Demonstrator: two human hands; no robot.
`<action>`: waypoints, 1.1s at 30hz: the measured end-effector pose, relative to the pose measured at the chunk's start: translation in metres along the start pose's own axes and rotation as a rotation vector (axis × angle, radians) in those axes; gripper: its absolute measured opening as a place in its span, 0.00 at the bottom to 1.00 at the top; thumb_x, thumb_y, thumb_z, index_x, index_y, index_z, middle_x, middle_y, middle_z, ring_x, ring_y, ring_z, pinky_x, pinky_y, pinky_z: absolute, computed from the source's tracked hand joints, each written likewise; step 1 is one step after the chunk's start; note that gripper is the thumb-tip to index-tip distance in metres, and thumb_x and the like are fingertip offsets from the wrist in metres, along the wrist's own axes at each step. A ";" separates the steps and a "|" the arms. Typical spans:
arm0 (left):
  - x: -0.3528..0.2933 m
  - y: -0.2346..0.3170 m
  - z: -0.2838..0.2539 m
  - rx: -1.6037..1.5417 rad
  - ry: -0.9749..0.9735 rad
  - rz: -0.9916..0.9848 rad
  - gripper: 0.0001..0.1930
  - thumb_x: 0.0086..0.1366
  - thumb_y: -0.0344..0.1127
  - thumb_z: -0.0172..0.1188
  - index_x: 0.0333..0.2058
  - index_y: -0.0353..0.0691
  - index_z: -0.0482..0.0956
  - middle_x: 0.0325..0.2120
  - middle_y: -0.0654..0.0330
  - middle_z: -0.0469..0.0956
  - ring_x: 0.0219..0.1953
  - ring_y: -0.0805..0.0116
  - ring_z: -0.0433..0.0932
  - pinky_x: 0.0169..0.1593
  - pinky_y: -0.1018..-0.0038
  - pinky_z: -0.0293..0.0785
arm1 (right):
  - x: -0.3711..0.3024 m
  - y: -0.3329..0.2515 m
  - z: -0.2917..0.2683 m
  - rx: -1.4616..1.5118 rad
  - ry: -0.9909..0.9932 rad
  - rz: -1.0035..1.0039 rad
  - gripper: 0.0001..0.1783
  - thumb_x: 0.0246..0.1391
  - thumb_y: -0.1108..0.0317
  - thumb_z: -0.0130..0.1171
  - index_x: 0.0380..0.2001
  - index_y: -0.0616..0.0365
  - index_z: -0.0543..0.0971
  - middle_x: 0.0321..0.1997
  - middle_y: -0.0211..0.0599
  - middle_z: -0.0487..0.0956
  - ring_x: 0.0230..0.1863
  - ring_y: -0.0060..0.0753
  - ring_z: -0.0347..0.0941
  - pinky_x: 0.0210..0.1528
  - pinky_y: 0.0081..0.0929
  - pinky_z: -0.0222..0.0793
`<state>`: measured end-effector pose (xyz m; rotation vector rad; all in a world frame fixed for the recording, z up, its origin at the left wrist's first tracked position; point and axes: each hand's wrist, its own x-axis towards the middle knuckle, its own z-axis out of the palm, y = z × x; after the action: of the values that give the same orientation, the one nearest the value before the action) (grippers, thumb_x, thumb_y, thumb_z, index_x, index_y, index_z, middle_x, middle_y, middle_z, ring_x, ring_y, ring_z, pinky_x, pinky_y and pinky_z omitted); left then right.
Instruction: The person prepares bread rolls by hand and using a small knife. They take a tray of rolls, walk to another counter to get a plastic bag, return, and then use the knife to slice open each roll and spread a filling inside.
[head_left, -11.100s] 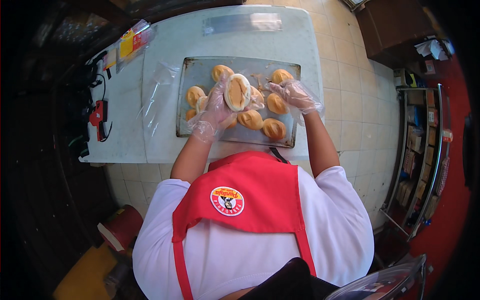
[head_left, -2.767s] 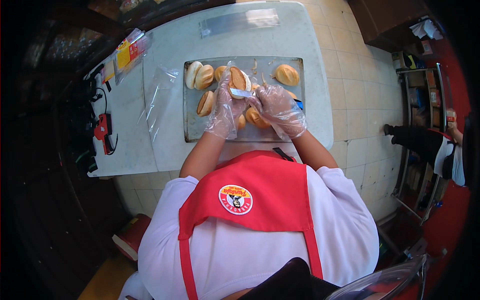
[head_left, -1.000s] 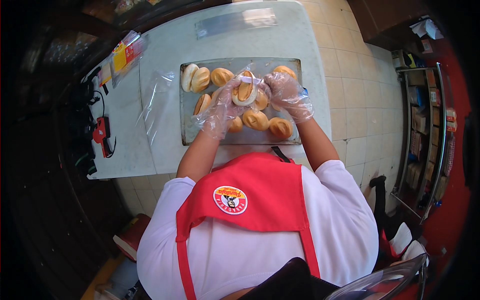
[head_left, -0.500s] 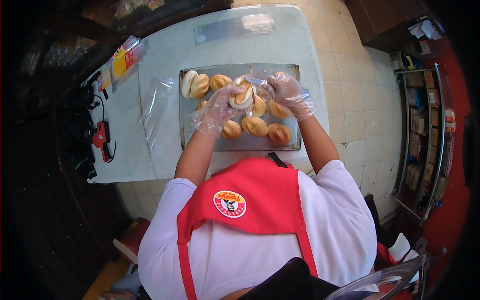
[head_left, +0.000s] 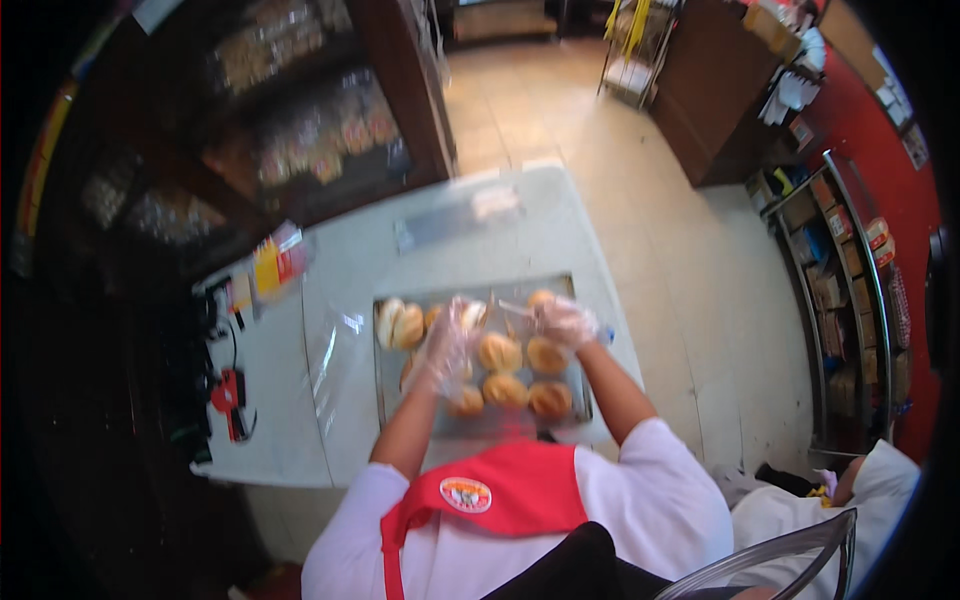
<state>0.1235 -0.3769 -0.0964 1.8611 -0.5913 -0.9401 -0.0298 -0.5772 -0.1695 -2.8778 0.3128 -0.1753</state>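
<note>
My left hand [head_left: 452, 350], in a clear plastic glove, is closed on a split bread roll [head_left: 474, 315] with a pale cut face, low over the metal baking tray [head_left: 440, 424]. My right hand [head_left: 565, 322], gloved as well, grips what looks like a knife [head_left: 514, 308]. Its pale, thin blade points left toward the roll, and a bit of blue handle shows behind the hand. Several golden rolls lie on the tray, among them a roll [head_left: 501, 352] between my hands. At the tray's far left sits an opened roll [head_left: 400, 324] with a white side. Motion blurs the fingers.
The tray stands on a white table [head_left: 350, 270]. Clear plastic bags [head_left: 340, 350] and a yellow-red package [head_left: 272, 265] lie leftward, with a red device [head_left: 229, 392] and cables. A dark cabinet [head_left: 425, 110] rises beyond. A shelf rack [head_left: 835, 300] and another person's white sleeve [head_left: 875, 500] are at right.
The view has tilted up, showing more cabinet and floor. My left hand has lowered the split roll toward the tray's far side. Another person's sleeve now shows at lower right.
</note>
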 end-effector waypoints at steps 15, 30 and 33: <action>-0.026 0.032 0.005 -0.511 0.172 0.100 0.26 0.54 0.30 0.63 0.52 0.45 0.66 0.44 0.59 0.72 0.45 0.65 0.74 0.47 0.68 0.76 | -0.003 -0.041 -0.057 1.282 0.111 0.460 0.17 0.56 0.58 0.57 0.44 0.56 0.78 0.26 0.22 0.73 0.28 0.19 0.67 0.31 0.21 0.66; -0.054 0.022 0.010 -1.152 0.026 0.292 0.29 0.60 0.44 0.61 0.58 0.46 0.64 0.51 0.60 0.68 0.54 0.66 0.69 0.56 0.68 0.68 | 0.014 -0.126 -0.091 1.655 0.100 0.449 0.17 0.62 0.63 0.49 0.49 0.59 0.76 0.25 0.23 0.70 0.25 0.11 0.61 0.25 0.14 0.57; -0.048 0.015 0.016 -1.129 0.158 0.163 0.26 0.60 0.42 0.60 0.56 0.46 0.66 0.49 0.59 0.71 0.53 0.65 0.71 0.54 0.66 0.70 | 0.015 -0.125 -0.084 1.431 0.156 0.319 0.18 0.62 0.65 0.50 0.52 0.61 0.74 0.25 0.27 0.73 0.26 0.19 0.67 0.28 0.23 0.65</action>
<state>0.0824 -0.3574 -0.0707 0.8368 -0.0443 -0.7538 -0.0025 -0.4812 -0.0555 -1.3879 0.4225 -0.3671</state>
